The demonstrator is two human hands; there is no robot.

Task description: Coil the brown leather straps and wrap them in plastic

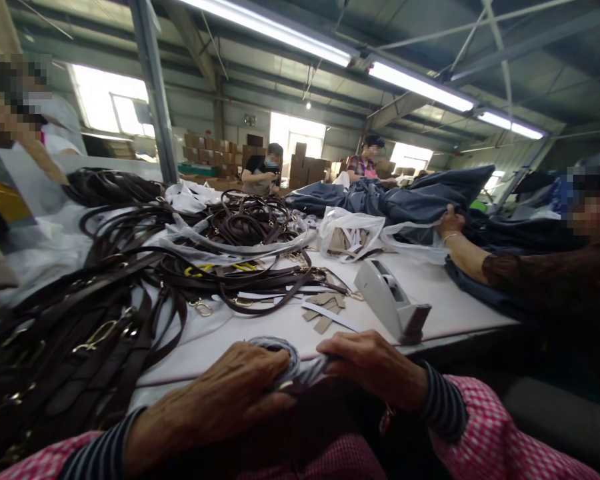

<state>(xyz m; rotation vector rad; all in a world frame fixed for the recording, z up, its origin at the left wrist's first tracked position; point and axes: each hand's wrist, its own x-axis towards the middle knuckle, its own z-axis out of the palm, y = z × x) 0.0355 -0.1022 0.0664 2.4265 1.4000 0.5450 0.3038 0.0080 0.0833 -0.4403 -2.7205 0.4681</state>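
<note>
Wht work tbl (450, 300) | dk leather straps (115, 353) (brass clips on) | tape dispenser (387, 298) | card strips (323, 315)

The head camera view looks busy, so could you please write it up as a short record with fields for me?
Left hand: grips a coiled grey strap
Right hand: grips the other side of that coil
Nearby: grey tape dispenser; small tan strips
Surface: white-topped work table
Heap: dark brown leather straps with brass clips
Co-worker: a hand gathers a clear plastic bag

pink-and-white checked smock (500, 427), navy-and-white striped cuffs (444, 403) beneath, snug at wrists; dark garment (300, 433) showing at front
</note>
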